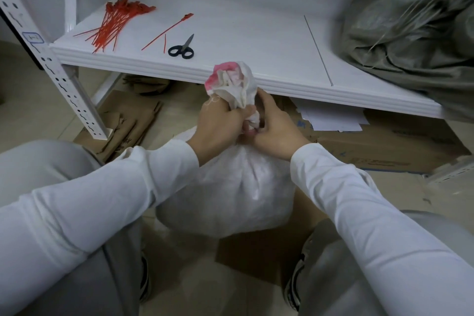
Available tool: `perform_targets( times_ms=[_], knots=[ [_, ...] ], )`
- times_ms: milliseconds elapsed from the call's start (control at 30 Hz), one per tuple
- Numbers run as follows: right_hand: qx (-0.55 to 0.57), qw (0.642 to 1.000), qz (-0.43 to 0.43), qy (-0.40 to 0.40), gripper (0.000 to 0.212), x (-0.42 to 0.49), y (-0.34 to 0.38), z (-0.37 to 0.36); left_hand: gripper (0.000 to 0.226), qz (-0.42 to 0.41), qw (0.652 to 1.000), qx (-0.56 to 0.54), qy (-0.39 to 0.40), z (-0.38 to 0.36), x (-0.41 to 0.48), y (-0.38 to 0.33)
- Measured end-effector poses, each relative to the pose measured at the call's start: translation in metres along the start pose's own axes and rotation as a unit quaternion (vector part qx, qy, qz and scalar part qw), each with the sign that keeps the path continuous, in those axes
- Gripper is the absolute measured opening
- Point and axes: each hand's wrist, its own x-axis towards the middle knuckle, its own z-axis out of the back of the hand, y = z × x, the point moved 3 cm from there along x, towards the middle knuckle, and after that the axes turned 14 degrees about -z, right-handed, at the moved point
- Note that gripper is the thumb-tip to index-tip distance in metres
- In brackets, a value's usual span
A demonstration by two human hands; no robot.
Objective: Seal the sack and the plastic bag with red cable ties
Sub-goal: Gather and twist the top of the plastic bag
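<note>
My left hand [220,120] grips the gathered neck of the white sack [230,192]. Its fingers are curled tight round the cloth, just under the pink-edged mouth. My right hand [274,126] comes to the same neck from the other side, touching the left one. Its fingers are curled too and pinch the twisted cloth. The sack stands on the floor [38,100] between my knees, partly on cardboard [256,259].

Behind it is a white shelf [256,33]. At its left lies a pile of red ties [115,23]. Near the pile lies 1 single tie [168,31], and black scissors [181,48] lie beside it, near the front edge. A grey bag [410,33] fills the right end of the shelf.
</note>
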Motion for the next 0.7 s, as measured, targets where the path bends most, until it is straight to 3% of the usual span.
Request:
perform_targets(
  times_ms=[100, 233, 467, 700],
  knots=[
    [0.019, 1.0, -0.005, -0.021, 0.096, 0.001, -0.002, -0.002, 0.012, 0.063, 0.996, -0.029, -0.054, 0.004, 0.005, 0.007],
    [-0.074, 0.995, 0.018, -0.062, 0.091, -0.007, 0.003, -0.002, 0.023, 0.089, 0.989, -0.061, -0.104, 0.01, 0.014, 0.007],
    [-0.053, 0.996, -0.038, -0.061, 0.096, -0.016, 0.004, -0.01, 0.022, 0.127, 0.986, -0.062, -0.094, 0.006, 0.007, 0.003],
    [-0.121, 0.981, -0.001, -0.15, 0.032, -0.009, 0.002, -0.012, 0.033, 0.103, 0.99, -0.072, -0.066, -0.009, -0.01, -0.002]
  ],
)
